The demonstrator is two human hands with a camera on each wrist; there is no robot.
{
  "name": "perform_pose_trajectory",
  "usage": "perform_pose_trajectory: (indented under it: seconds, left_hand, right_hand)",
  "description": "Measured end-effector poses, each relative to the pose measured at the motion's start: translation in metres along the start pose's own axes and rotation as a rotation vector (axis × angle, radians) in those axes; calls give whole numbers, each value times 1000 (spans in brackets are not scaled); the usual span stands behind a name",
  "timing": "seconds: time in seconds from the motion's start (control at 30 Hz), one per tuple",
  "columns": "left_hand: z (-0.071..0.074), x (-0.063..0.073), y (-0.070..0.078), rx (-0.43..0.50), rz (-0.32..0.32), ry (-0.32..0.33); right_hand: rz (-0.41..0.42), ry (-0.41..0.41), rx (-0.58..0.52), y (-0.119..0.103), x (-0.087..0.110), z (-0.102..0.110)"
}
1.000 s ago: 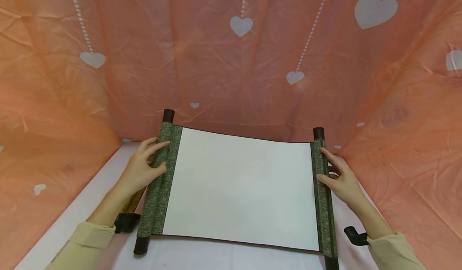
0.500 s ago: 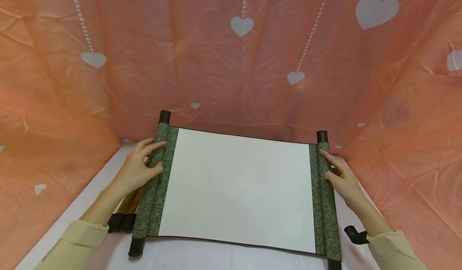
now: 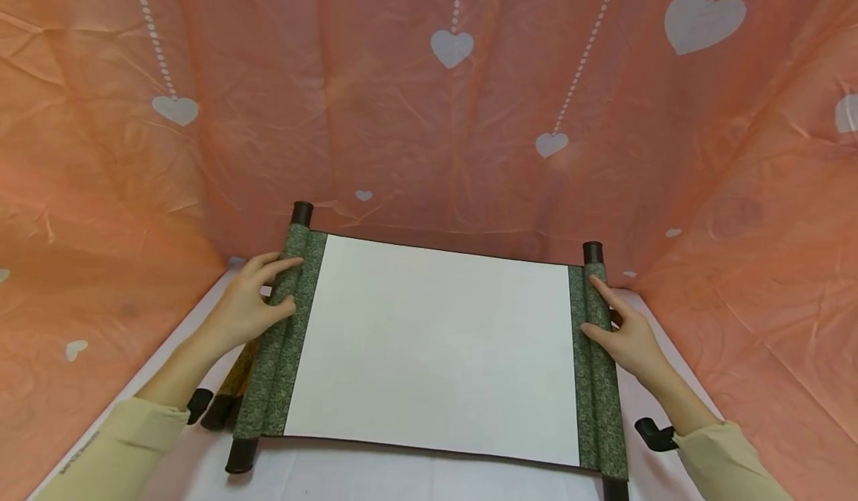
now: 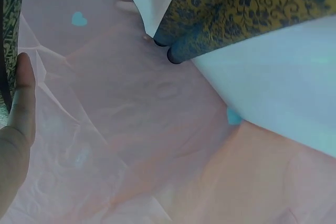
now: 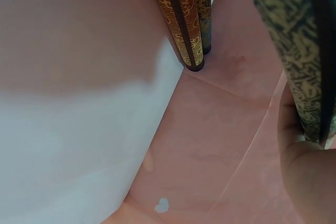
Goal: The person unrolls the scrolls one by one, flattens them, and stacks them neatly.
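A hanging scroll with green patterned borders and a blank white sheet (image 3: 442,345) is spread between its two rollers in the head view. My left hand (image 3: 237,304) grips the left roller (image 3: 275,345), thumb and fingertips on its face and the other fingers hidden behind. On the far side, my right hand (image 3: 633,341) holds the right roller (image 3: 603,389) near its upper half, thumb in front. Both rollers end in black knobs. In the right wrist view, part of my right hand (image 5: 307,177) curls by the green patterned roll (image 5: 299,51).
Rolled-up gold and brown scrolls (image 3: 234,382) lie behind the left roller; the left wrist view shows gold floral rolls (image 4: 231,24), the right wrist view a red-gold roll (image 5: 184,30). A white table (image 3: 362,479) is below; an orange heart-printed curtain (image 3: 389,114) hangs around.
My left hand and the left roller have shifted left and more of the rolled scrolls shows behind. The right roller went slightly right, then back left with my right hand.
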State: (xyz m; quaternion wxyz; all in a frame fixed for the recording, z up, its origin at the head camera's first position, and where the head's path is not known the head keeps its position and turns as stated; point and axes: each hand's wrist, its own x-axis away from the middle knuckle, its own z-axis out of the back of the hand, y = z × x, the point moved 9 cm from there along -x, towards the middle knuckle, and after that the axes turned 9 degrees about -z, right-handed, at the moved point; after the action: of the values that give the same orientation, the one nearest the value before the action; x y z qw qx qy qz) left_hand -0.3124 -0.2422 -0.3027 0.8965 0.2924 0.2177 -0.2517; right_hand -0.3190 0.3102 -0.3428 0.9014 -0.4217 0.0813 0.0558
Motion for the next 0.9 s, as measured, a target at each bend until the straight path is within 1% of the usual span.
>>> perform_pose_trajectory:
  seconds: [0.17, 0.27, 0.33, 0.43, 0.63, 0.7, 0.83, 0.9]
  left_hand:
    - [5, 0, -6, 13, 34, -33]
    - [8, 0, -10, 19, 49, -45]
    - [12, 0, -13, 5, 52, -51]
    - [16, 0, -18, -19, 46, -61]
    - [19, 0, -31, -36, 59, -141]
    - [20, -1, -35, -46, 58, -157]
    - [24, -2, -45, -68, 54, -179]
    - [25, -2, -52, -72, 63, -195]
  right_hand:
    - [44, -2, -7, -8, -3, -3]
    - [53, -11, -10, -12, -5, -5]
    - [51, -21, 1, -14, -7, -7]
    - [47, -48, 16, -16, -10, -12]
    - [56, -134, 12, -22, -19, -28]
    - [54, -161, 6, -24, -22, -34]
    - [46, -195, -8, -28, -29, -46]
    - [38, -204, -12, -29, -33, -52]
